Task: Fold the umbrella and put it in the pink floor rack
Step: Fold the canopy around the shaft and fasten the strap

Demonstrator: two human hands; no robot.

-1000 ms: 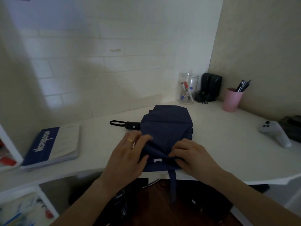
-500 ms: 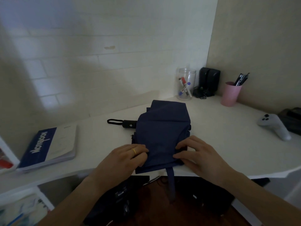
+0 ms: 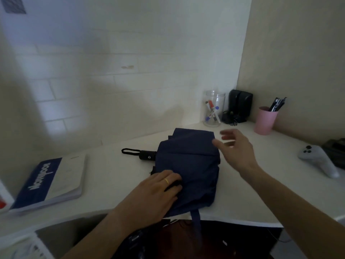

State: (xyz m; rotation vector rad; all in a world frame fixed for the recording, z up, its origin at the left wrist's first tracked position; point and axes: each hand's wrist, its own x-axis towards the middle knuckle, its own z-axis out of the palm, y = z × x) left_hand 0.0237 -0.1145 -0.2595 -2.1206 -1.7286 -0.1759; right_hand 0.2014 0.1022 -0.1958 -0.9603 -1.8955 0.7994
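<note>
The navy blue umbrella (image 3: 190,161) lies collapsed on the white desk (image 3: 115,176), its canopy cloth spread in flat folds. Its black handle (image 3: 147,155) with a wrist loop points left. A navy strap (image 3: 196,221) hangs over the desk's front edge. My left hand (image 3: 158,191), with a gold ring, presses flat on the cloth's near left part. My right hand (image 3: 237,146) hovers with spread fingers, blurred, at the cloth's far right corner and holds nothing. No pink floor rack is in view.
A blue and white notebook (image 3: 50,182) lies at the left. At the back right stand a clear jar of markers (image 3: 213,109), a black device (image 3: 239,105) and a pink pen cup (image 3: 265,120). A grey controller (image 3: 319,161) lies at the far right.
My right hand has lifted off the near edge of the cloth and moved up and away to the far right corner. My left hand stays pressed on the cloth.
</note>
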